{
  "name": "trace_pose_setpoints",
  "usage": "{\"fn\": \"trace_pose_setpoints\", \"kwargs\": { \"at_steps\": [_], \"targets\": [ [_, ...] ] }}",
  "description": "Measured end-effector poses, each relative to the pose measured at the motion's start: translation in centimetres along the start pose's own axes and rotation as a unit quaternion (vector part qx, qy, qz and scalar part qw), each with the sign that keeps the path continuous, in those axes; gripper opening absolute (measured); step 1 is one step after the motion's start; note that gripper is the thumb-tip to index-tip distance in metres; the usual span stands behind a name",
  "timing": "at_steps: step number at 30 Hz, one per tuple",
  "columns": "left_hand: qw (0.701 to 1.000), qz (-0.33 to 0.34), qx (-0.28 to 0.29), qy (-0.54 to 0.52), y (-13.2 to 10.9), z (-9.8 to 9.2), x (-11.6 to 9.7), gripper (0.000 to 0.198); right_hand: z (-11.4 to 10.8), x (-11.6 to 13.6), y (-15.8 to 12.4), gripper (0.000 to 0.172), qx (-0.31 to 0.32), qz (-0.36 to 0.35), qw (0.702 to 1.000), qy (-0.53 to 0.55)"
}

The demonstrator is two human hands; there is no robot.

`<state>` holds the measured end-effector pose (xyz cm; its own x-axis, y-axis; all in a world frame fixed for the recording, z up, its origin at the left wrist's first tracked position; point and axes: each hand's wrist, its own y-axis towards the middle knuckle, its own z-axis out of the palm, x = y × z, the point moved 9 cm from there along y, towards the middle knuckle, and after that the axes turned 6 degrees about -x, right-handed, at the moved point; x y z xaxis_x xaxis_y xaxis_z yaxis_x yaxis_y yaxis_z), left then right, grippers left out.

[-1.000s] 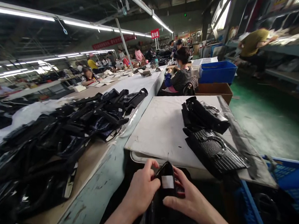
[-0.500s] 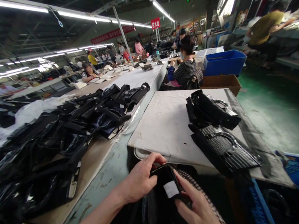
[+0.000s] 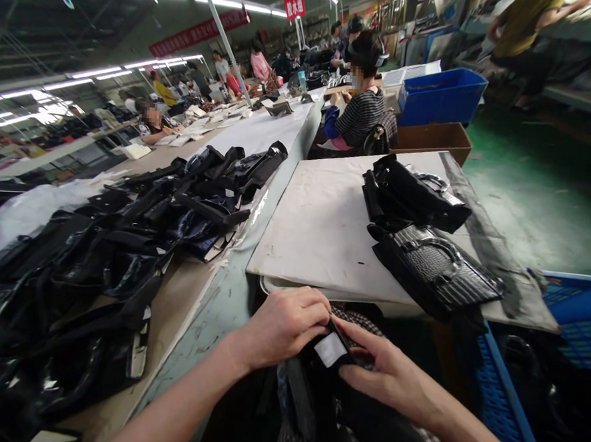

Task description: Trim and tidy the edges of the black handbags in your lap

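A black bag piece [image 3: 327, 400] with a white label [image 3: 330, 350] lies across my lap, its upper edge between my two hands. My left hand [image 3: 292, 324] is closed on that edge, thumb and fingers pinching it. From the other side my right hand [image 3: 379, 363] grips the piece beside the label, thumb below and fingers above. Just ahead, a glossy black handbag [image 3: 435, 269] with a crocodile-like pattern lies on the white-topped table [image 3: 320, 216]. A second black handbag [image 3: 417, 195] lies behind it.
Many black bag pieces [image 3: 123, 257] are heaped on the long bench at left. A blue crate [image 3: 510, 394] with black bags stands low at right. Beyond the table sits a person in a striped top [image 3: 362, 115], near a blue bin [image 3: 443, 93] and a cardboard box [image 3: 430, 144].
My left hand has curled over the piece's upper edge, and its fingers have come closer to my right hand. The opening between them has narrowed. The camera view has tipped downward slightly.
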<state>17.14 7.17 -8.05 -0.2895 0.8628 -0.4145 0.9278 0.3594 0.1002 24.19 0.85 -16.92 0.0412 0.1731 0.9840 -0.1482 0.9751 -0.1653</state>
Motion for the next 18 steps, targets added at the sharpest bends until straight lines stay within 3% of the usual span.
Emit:
{"fn": "trace_pose_setpoints", "kwargs": {
  "at_steps": [3,5,7,9,11,12,13,14,16,18],
  "targets": [
    [1.000,0.007,-0.025,0.017,0.1,-0.2,0.0,0.011,-1.5,1.2,0.0,0.061,0.036,0.004,0.999,0.004],
    [0.999,-0.001,-0.035,0.018,0.2,-0.2,0.1,0.011,-3.3,2.9,-0.5,0.047,-0.026,-0.003,0.999,-0.043],
    [0.999,-0.012,-0.036,0.017,0.4,0.0,0.2,0.011,-4.5,5.6,-1.8,0.033,-0.130,-0.045,0.977,-0.166],
    [0.999,-0.023,-0.035,0.013,0.6,0.3,0.3,0.011,-2.5,9.0,-3.6,0.022,-0.168,-0.158,0.917,-0.325],
    [0.999,-0.035,-0.031,0.011,0.9,0.5,0.5,0.010,2.3,10.7,-5.5,0.018,-0.132,-0.301,0.824,-0.462],
    [0.999,-0.041,-0.030,0.010,1.0,0.6,0.6,0.009,4.3,10.4,-6.1,0.025,-0.121,-0.334,0.777,-0.519],
    [0.999,-0.046,-0.028,0.008,1.0,0.6,0.7,0.008,5.1,9.9,-6.5,0.031,-0.156,-0.344,0.743,-0.553],
    [0.998,-0.049,-0.027,0.004,1.0,0.6,0.8,0.009,5.6,9.2,-6.6,0.034,-0.183,-0.340,0.725,-0.570],
    [0.998,-0.050,-0.023,-0.016,0.9,0.5,0.9,0.010,5.3,7.7,-6.6,0.033,-0.237,-0.323,0.719,-0.568],
    [0.998,-0.050,-0.021,-0.044,0.8,0.4,0.9,0.012,3.8,6.2,-6.4,0.023,-0.277,-0.294,0.740,-0.538]
  ]
}}
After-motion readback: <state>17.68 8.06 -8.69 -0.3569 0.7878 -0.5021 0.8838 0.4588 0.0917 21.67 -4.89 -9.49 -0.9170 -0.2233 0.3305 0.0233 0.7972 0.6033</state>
